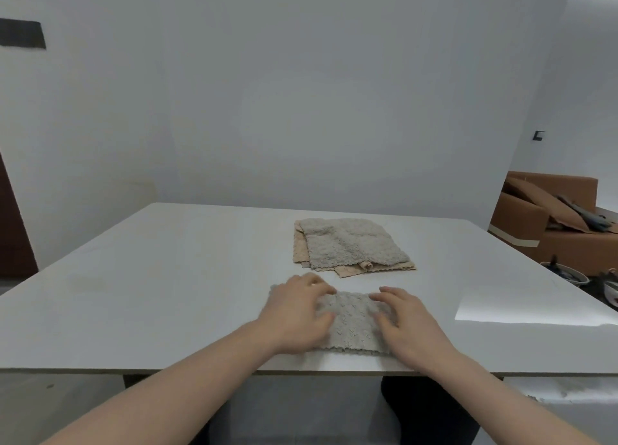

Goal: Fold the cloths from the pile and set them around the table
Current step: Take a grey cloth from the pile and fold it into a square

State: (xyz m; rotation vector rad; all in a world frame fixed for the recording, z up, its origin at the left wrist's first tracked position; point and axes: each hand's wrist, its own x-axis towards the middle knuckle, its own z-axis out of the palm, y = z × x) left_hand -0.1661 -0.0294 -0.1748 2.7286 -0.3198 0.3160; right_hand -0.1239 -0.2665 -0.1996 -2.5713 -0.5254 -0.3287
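Folded cloth: a grey, nubbly cloth (351,324) lay folded into a small rectangle on the desk (150,277), close to its near edge.
Left hand: the left hand (297,314) rested palm-down on the cloth's left part, fingers (321,289) gently bent and spread, pressing rather than gripping.
Right hand: the right hand (406,324) rested on the right part, fingers spread and lightly bent, clamped on nothing.
Pile: the pile (351,247) sat just beyond, a grey cloth over a beige one, edges uneven.
Hidden: both hands covered the folded cloth's side edges; how many layers it had could not be told.
Room: bare desk stretched wide to the left and right of the cloths.
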